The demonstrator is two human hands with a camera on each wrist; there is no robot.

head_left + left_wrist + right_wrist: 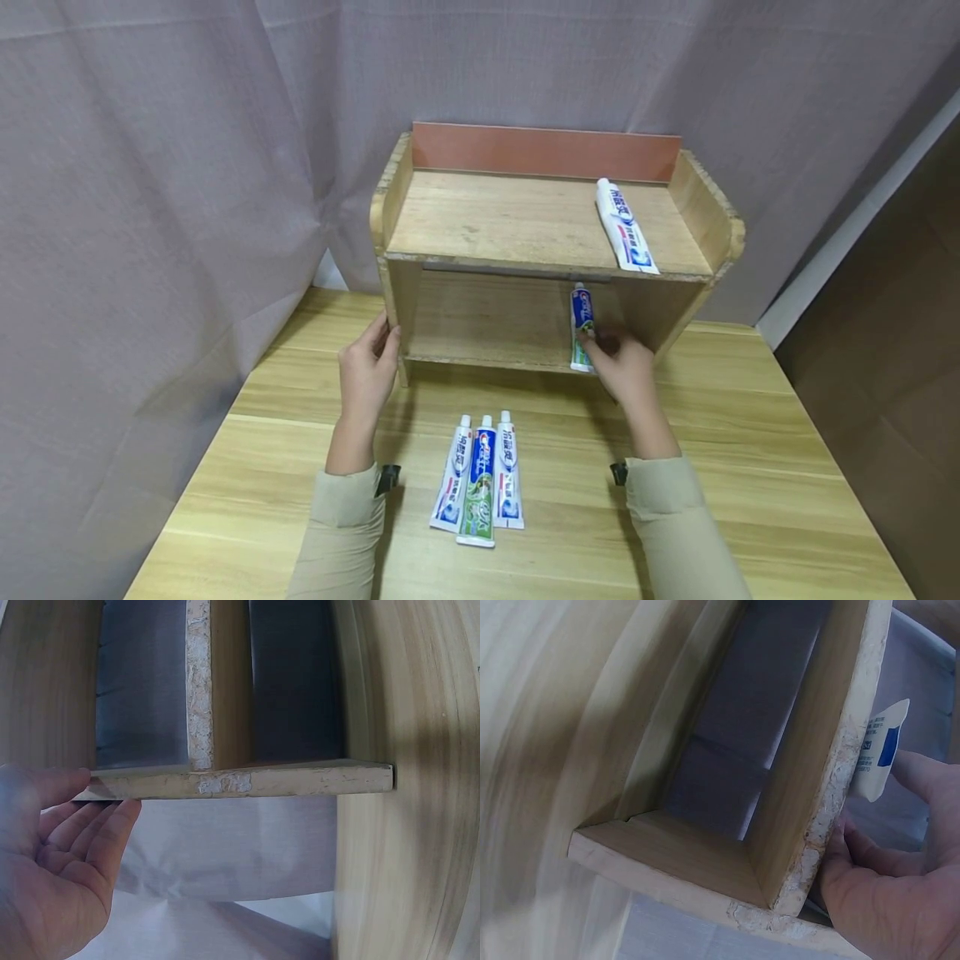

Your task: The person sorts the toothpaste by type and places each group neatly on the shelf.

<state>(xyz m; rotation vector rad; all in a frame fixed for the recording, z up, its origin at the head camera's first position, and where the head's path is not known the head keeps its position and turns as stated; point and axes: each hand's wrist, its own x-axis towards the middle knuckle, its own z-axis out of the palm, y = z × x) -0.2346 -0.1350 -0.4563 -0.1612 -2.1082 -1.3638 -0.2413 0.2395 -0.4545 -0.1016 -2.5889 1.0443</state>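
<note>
My left hand (369, 362) pinches the front edge of the left side panel (292, 782) of a small wooden shelf unit, thumb on one face and fingers on the other. My right hand (622, 367) is at the right part of the lower shelf, holding a blue and green toothpaste tube (581, 317). Its thumb lies over the tube and the other fingers curl at its right side, close to the board. This tube lies cap toward the back, its flat white end (877, 754) at the shelf's front edge. A white toothpaste tube (626, 229) lies on the upper shelf, right of centre.
On the table (555, 533) in front of the unit, a blue and green tube (480, 483) lies between two white tubes, the left one (453, 479) and the right one (509, 475). A reddish-brown back strip (546, 152) tops the unit. Grey curtain (187, 125) hangs behind.
</note>
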